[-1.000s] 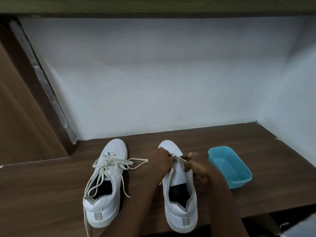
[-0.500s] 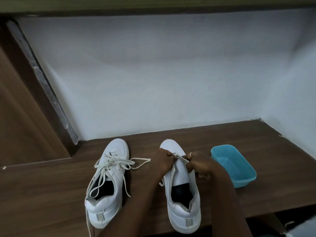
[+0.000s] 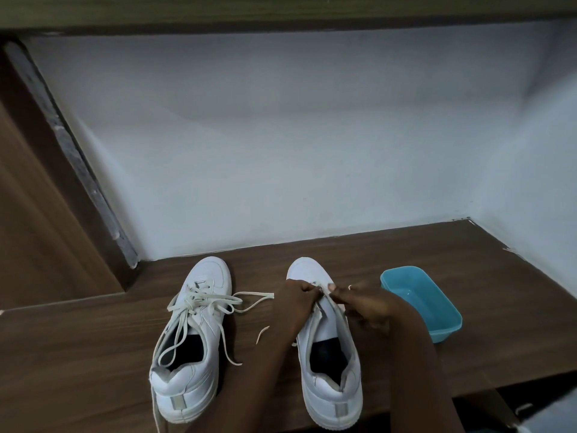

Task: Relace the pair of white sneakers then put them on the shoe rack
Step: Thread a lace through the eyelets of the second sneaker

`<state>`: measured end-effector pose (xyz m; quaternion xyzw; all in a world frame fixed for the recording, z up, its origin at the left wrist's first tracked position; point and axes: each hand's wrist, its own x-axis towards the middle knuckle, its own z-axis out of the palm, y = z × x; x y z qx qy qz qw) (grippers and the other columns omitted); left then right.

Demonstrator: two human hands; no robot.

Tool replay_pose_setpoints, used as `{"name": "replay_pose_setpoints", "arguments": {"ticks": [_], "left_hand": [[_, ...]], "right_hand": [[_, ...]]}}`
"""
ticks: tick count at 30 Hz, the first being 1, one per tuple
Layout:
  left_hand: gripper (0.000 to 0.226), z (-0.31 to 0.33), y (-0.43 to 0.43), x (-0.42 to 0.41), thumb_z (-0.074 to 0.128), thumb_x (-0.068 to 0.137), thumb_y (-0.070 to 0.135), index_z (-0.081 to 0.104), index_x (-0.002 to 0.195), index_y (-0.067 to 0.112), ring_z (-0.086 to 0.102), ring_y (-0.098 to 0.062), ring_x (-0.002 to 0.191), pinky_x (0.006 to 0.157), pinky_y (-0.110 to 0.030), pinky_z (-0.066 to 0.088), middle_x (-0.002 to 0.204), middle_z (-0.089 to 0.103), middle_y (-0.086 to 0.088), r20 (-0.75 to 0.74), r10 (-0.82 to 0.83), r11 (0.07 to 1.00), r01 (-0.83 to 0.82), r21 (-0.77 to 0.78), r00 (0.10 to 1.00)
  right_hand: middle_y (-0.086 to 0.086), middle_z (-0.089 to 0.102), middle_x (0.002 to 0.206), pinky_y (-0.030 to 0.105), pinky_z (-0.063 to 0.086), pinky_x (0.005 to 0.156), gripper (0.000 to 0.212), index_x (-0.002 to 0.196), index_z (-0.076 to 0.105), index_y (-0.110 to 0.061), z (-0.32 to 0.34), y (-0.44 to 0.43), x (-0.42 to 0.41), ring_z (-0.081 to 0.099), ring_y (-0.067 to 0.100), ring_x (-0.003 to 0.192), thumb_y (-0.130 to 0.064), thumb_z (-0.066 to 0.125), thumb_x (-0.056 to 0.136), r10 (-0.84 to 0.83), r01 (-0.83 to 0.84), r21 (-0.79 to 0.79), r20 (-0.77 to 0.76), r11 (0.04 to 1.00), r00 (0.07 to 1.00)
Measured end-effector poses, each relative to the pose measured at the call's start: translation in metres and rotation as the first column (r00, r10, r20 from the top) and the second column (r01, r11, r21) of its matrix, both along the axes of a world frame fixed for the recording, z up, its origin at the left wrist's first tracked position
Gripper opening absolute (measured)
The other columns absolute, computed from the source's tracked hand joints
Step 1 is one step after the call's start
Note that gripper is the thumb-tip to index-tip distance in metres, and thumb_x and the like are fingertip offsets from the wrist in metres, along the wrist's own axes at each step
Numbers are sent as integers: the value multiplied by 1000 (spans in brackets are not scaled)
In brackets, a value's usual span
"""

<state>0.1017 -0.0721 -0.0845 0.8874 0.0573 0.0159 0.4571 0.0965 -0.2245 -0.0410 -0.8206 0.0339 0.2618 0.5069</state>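
Dim little alcove here: a pale bluish-white wall (image 3: 281, 145) at the back, smooth and matte, with a rough grey strip (image 3: 75, 151) running down its left edge beside a brown wood panel (image 3: 34, 232). The surface is a dark wood-grain shelf (image 3: 78, 354), flat and a bit glossy. Both white sneakers sit on it toes to the wall, side by side but apart, smooth leather-looking uppers with chunky rubbery soles. The laced sneaker (image 3: 206, 276) on the left has its flat cream laces threaded but loose, flopping over the sides onto the wood. The second sneaker (image 3: 331, 389) is the one being worked on. The left hand (image 3: 296, 304) and right hand (image 3: 368, 307) are both curled over its toe end, fingertips pinching its lace (image 3: 263, 335) up by the front eyelets, and one loose end trails on the wood between the shoes. Just right of that shoe sits a rounded rectangular blue plastic tub (image 3: 443, 334) – not touching it.
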Motion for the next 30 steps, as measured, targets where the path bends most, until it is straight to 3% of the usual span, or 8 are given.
{"name": "replay_pose_setpoints", "arguments": {"ticks": [2,4,6,9,12,19,24,30], "left_hand": [[19,1,1,1,61,86,23,68,71,13,50,-10,63,51,-14,33,71,63,-9,0,1,1000,-1,11,1000],[19,2,1,3,62,85,24,64,69,16,50,-11,64,54,-17,33,70,61,-7,-13,4,1000,-3,10,1000],[20,2,1,4,63,85,24,62,67,14,48,-12,63,54,-20,33,67,58,-7,-21,12,1000,-12,6,1000],[23,3,0,3,63,83,22,68,70,4,45,-12,60,51,-19,30,64,54,-8,-17,40,999,-40,-4,999],[23,3,0,2,63,82,22,66,68,5,44,-13,58,51,-20,30,62,53,-9,-14,44,999,-44,-15,999],[35,12,5,4,62,81,18,48,50,10,34,-7,45,44,-15,25,43,38,6,-76,0,999,-3,-43,997],[30,18,18,6,61,84,12,62,56,4,41,-11,46,51,-24,33,48,50,-1,-120,-40,984,18,-180,992],[20,20,28,6,55,89,6,75,91,6,56,3,60,56,-8,38,79,68,7,-54,-103,975,91,-202,993]], "right_hand": [[7,57,82,23,42,60,29,103,61,-4,-3,4,2,51,15,69,-31,49,98,-203,204,187,-26,961,979],[9,51,70,17,34,43,5,94,52,-3,-9,8,7,44,13,56,-7,49,96,-362,350,242,3,905,932],[8,50,63,14,28,36,15,82,50,-3,-13,13,11,42,12,49,8,47,91,-392,376,189,55,907,918],[7,49,61,16,29,36,28,67,51,-7,-15,20,12,41,13,50,8,49,91,-347,343,171,-5,924,938],[10,51,60,27,37,50,28,64,53,-9,-21,28,15,43,17,50,2,57,90,-333,328,146,11,933,943],[8,41,63,16,28,31,29,68,41,-11,-23,32,17,42,11,44,-1,46,95,-414,413,123,-17,903,910],[9,54,68,19,32,45,34,68,39,-14,-19,31,18,48,16,54,7,26,92,-596,607,363,-157,707,787],[12,57,79,39,50,73,32,76,43,-14,1,4,16,60,22,70,0,24,99,-748,747,609,-359,265,558]]}}
